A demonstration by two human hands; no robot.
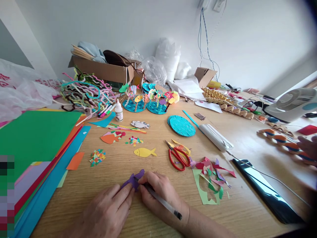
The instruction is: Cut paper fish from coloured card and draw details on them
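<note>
A purple paper fish (133, 179) lies on the wooden table (153, 218) near the front edge. My left hand (106, 211) presses down on it with the fingertips held together. My right hand (160, 195) is closed around a pen (160, 201), whose tip touches the purple fish. A yellow paper fish (145, 152) lies just beyond, and red-handled scissors (178, 158) rest to its right.
Stacked coloured paper sheets (37, 145) fill the left. Paper scraps (213, 175), a glue bottle (119, 111), teal discs (181, 126), pipe cleaners (84, 92), cardboard boxes (104, 71), a phone (267, 191) and a fan (294, 104) surround the work. Another person's hand (308, 148) is at the right edge.
</note>
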